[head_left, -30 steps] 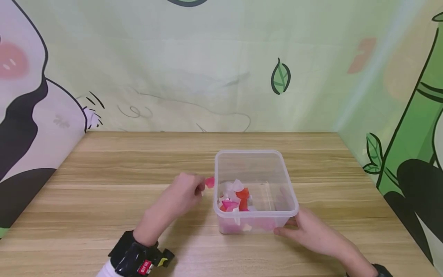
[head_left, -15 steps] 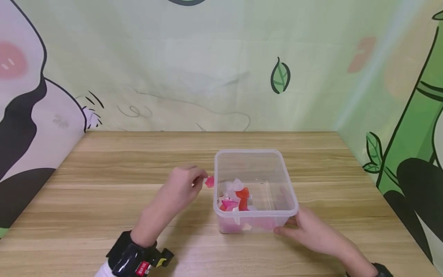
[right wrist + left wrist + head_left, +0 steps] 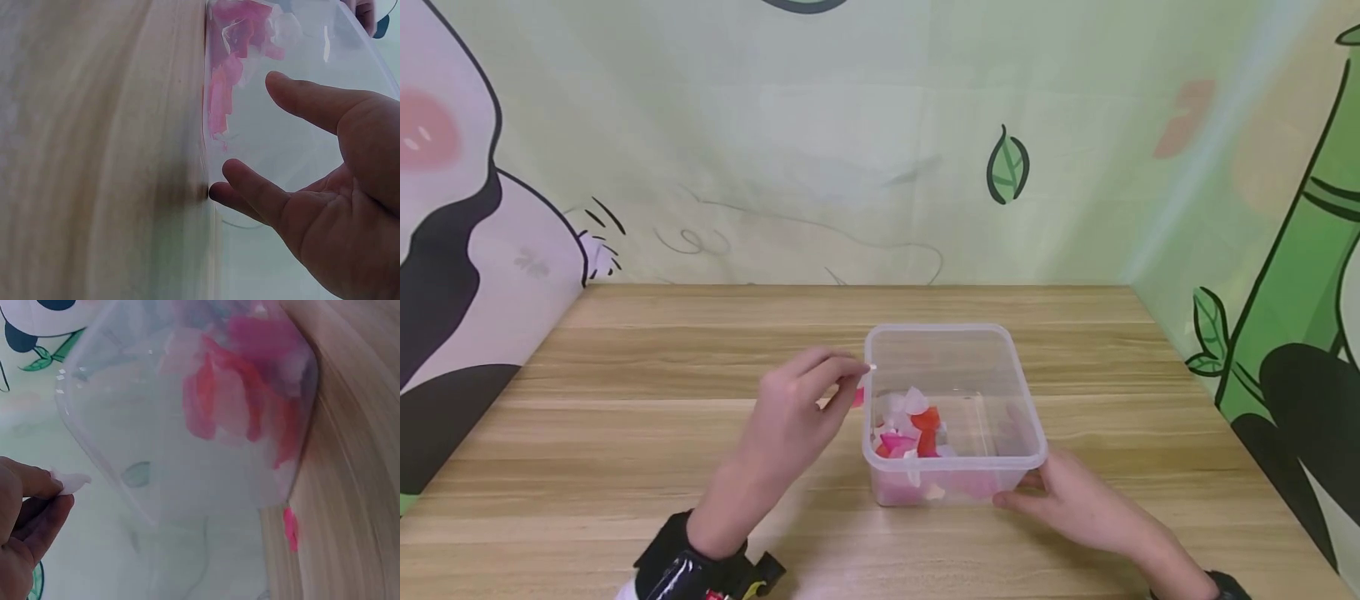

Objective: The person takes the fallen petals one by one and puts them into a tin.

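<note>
My left hand (image 3: 797,408) pinches a small white petal (image 3: 74,482) between thumb and fingertips, level with the left rim of a clear plastic box (image 3: 951,462). Pink, red and white petals (image 3: 927,421) lie in a heap on the left side of the box floor. A bright pink petal (image 3: 290,529) rests on the table just outside the box's left wall, partly covered by the left hand in the head view. At the near right corner, my right hand (image 3: 1075,504) rests against the box with thumb and fingers spread, as the right wrist view shows.
The box stands on a wood-grain table (image 3: 647,442). Behind the table and along both sides hangs a printed cloth (image 3: 820,150) with panda and bamboo pictures. A black band with a camera (image 3: 707,562) sits on the left wrist.
From beside the pink petal, my left hand has risen and moved right to the box rim, with the white petal in its fingertips. The right hand and the box stay in place.
</note>
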Tool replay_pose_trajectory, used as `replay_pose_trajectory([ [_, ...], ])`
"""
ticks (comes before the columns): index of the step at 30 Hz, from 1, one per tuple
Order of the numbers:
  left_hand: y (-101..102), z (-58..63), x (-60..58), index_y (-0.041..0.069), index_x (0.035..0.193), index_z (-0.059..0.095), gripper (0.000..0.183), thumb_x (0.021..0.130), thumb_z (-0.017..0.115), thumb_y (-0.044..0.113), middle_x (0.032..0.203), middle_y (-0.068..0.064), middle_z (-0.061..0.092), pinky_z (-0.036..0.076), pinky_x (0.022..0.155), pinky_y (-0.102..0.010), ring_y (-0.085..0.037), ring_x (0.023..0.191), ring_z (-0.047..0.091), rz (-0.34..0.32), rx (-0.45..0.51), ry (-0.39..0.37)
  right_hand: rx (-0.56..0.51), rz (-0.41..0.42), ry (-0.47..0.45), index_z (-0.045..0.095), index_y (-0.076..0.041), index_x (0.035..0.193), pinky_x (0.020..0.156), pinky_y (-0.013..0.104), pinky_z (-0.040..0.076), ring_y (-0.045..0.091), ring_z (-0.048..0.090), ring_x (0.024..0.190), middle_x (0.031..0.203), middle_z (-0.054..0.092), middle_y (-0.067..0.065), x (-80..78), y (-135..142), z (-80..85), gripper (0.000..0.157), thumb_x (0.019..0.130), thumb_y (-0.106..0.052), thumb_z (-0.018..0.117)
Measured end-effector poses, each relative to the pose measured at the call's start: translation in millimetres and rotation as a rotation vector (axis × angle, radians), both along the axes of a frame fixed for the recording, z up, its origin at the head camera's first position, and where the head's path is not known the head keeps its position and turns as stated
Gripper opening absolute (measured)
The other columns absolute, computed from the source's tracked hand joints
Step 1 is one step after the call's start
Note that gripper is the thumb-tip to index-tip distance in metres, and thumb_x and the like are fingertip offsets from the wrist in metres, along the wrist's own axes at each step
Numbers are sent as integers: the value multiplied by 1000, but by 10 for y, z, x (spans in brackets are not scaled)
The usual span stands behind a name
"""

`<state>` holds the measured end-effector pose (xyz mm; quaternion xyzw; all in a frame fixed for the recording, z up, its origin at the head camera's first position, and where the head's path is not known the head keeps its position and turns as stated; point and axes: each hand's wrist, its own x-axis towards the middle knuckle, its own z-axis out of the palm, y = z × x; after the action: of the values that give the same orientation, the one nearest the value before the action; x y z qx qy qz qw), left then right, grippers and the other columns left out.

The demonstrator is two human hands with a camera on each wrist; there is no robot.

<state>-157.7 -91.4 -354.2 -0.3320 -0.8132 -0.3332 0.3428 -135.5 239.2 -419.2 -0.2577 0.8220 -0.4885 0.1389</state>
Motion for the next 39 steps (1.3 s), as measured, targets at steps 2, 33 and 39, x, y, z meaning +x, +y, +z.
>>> replay_pose_trajectory([
  [2,38,22,43,-1,96,77,21,79,82,-13,96,-7,73,60,70,-27,-17,83,71,-27,16,18,-3,1,-3,28,-4,156,95,32,54,25,62,122,137,57,17,0,2,-5,78,95,-13,76],
  [33,215,-59,77,-2,104,72,20,85,76,-9,101,-9,69,58,83,-27,-21,91,69,-126,-84,38,-1,0,6,33,-3,152,96,34,53,25,62,122,135,59,16,-4,1,-17,72,94,-10,76],
  [39,146,-80,28,-4,109,70,18,91,68,-8,105,-14,67,59,83,-34,-26,94,68,-6,-45,3,1,1,4,33,-3,152,96,33,53,25,62,122,136,58,16,0,2,-7,72,94,-11,76],
])
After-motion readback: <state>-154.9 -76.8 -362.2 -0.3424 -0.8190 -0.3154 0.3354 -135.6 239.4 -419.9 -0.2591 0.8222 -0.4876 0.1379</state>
